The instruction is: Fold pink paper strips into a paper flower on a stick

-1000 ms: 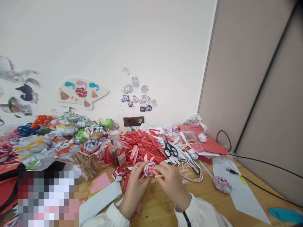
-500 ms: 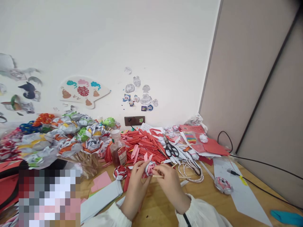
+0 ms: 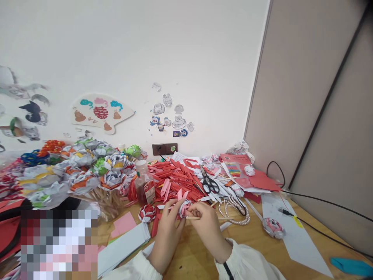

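Between my two hands is a small pink and white folded-paper flower (image 3: 184,209), partly covered by fingers. My left hand (image 3: 169,229) is closed round its left side, with pink strips standing up above. The fingers of my right hand (image 3: 205,223) pinch at its right side, and a thin wooden stick (image 3: 194,218) runs under them to the right. Behind the hands lies a heap of red folded paper strips (image 3: 177,177). A red and white paper flower (image 3: 147,213) rests left of my left hand, in front of a glass bottle (image 3: 145,186).
Black scissors (image 3: 210,184) and a pearl string (image 3: 243,217) lie behind my right hand. Many paper flowers on sticks (image 3: 96,167) fill the left. White paper strips (image 3: 125,249) are at front left; another flower (image 3: 274,227) and a black cable (image 3: 317,233) are at right.
The view has shifted slightly. Both hands stay around the flower, and the fingers of my right hand have moved slightly against it.
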{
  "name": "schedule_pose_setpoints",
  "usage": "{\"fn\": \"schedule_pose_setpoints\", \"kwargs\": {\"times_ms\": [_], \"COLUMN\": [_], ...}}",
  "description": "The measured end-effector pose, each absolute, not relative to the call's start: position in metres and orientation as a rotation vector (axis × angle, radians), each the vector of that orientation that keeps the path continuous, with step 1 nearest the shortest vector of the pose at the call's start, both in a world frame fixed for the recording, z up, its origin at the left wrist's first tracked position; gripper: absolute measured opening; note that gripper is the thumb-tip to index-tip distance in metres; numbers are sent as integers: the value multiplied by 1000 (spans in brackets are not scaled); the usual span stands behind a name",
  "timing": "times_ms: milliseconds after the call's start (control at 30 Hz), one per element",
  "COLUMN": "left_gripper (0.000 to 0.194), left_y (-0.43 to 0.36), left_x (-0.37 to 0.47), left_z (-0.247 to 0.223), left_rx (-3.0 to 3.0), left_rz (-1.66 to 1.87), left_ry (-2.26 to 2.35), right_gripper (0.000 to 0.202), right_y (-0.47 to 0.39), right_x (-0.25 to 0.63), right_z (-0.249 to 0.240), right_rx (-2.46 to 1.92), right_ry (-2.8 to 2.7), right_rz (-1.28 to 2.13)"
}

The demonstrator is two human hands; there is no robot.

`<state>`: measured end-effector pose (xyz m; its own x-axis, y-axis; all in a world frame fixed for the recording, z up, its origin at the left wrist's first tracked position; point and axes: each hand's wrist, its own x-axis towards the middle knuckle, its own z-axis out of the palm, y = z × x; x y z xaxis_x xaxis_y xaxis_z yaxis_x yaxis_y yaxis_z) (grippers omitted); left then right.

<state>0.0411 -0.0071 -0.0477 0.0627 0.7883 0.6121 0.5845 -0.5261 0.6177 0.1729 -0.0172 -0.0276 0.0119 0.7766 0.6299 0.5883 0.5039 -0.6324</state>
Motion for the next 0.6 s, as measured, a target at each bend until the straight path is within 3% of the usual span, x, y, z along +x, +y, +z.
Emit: {"fn": "schedule_pose_setpoints", "kwargs": {"times_ms": [267,600], "left_gripper": [42,39], "left_y": [-9,-11], "left_x": [42,42], "left_z": [-40,-37], "left_rx": [2014,2003], "left_rz": [1491,1506], "left_ry": [1327,1248], "right_gripper": [7,15], "right_y": [-22,-18], "right_x": [180,196], "right_z": [-22,-19], "right_rx": [-1132,-1115], "right_ry": [-1734,-1905], "right_rz": [201,-63]}}
